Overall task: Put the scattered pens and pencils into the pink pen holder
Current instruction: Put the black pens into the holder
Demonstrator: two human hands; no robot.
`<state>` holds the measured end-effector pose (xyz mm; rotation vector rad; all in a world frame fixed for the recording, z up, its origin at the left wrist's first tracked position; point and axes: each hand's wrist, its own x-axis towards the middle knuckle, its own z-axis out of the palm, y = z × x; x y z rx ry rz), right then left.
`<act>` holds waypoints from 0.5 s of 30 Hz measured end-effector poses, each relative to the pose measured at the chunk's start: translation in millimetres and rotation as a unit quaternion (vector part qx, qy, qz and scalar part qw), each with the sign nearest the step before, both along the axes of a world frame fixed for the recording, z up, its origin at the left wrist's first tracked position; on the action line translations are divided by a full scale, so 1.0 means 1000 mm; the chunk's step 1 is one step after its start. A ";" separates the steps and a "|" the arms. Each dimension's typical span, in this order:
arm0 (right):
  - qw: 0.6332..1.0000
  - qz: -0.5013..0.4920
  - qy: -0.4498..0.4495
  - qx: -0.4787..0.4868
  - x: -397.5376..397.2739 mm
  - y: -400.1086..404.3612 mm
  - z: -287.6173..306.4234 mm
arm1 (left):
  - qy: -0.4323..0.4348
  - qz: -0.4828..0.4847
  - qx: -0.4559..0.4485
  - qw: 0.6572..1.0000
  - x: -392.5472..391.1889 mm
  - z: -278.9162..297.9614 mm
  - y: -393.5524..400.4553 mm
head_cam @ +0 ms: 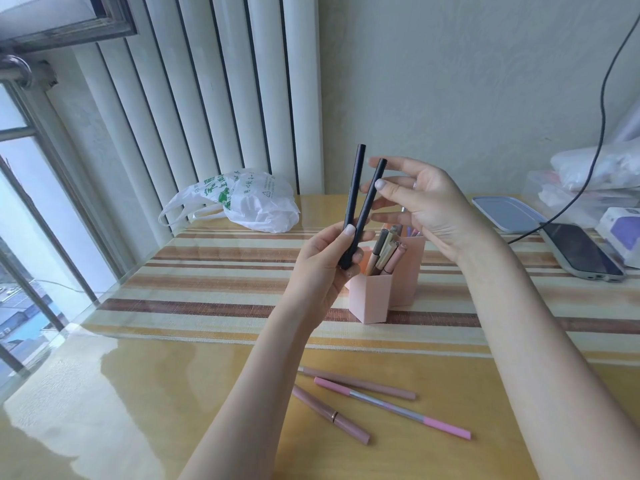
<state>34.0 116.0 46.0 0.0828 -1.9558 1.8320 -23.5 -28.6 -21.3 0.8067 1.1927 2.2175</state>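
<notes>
My left hand (pixel 322 268) is raised above the table and grips two black pens (pixel 354 188) by their lower ends; they fan upward in a V. My right hand (pixel 419 202) hovers open beside their tops, thumb and fingertips touching the right-hand pen near its tip. Below and behind the hands stands the pink pen holder (pixel 372 299), with several pens in it. Three pens lie on the table near me: a dusty-pink pen (pixel 360 383), a pink-and-silver pen (pixel 391 407) and a brown-pink pen (pixel 329 414).
A white plastic bag (pixel 252 202) lies at the back left by the radiator. At the right are a phone (pixel 581 252), a blue-lidded box (pixel 507 213), a black cable and packets. A striped mat (pixel 207 289) covers the table's middle; the window is at left.
</notes>
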 end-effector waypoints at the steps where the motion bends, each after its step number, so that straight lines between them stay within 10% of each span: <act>1: 1.000 0.001 -0.003 0.001 -0.001 -0.002 0.000 | 0.005 -0.003 0.000 1.000 0.000 0.000 0.000; 15: 1.000 -0.027 0.006 0.009 -0.006 -0.005 -0.004 | 0.014 -0.025 -0.009 1.000 0.000 0.001 -0.002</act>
